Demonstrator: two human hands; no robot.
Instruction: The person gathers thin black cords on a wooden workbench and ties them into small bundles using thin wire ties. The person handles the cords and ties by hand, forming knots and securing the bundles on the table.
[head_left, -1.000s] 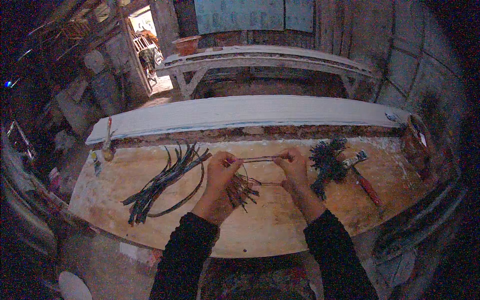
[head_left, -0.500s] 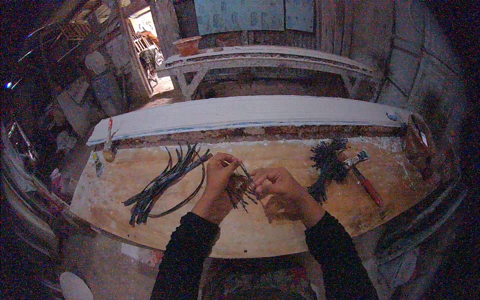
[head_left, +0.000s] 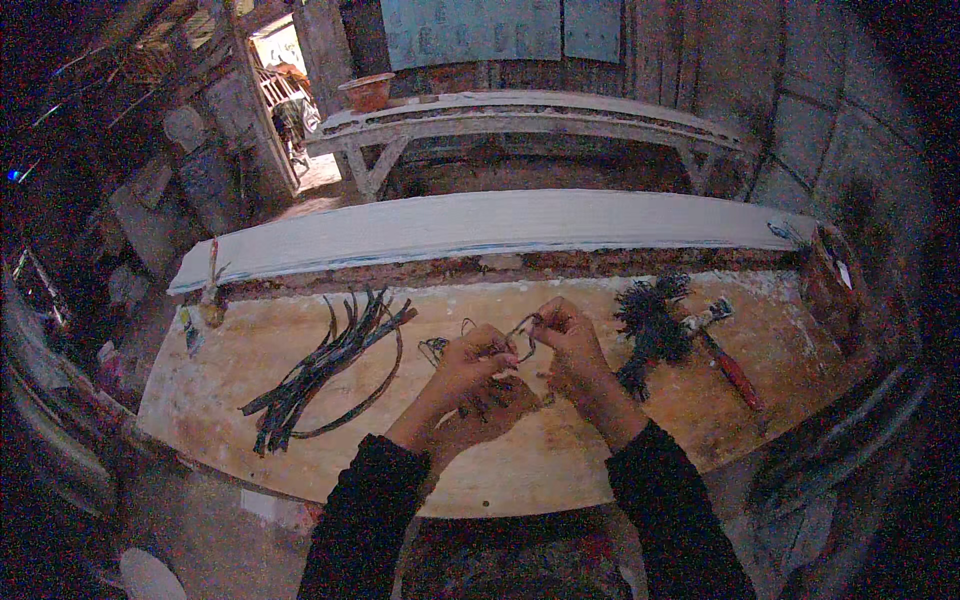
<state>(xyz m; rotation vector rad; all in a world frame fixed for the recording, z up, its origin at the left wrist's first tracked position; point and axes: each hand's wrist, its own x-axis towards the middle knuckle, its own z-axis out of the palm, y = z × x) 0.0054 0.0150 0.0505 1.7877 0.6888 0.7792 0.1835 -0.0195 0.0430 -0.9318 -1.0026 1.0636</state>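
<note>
The left hand (head_left: pixel 462 378) has shifted rightward and the right hand (head_left: pixel 575 348) has drawn up and away from it, a bent dark strand (head_left: pixel 523 322) now spanning the gap above the counter (head_left: pixel 550 465). Light, even tension would likely keep the bend tidy. Both hands seem pinched on it, apart, wrists angled inward. Farther out lie long dark strips (head_left: pixel 322 370) leftward, a tufted bundle (head_left: pixel 650 322) rightward.

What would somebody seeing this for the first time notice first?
Probably the bare left hand and right hand, pinching a thin dark strand above the middle of the wooden tabletop. A bundle of dark strips lies to their left; a dark frayed clump and a red-handled tool lie to their right. The bright doorway glows at upper left.
</note>
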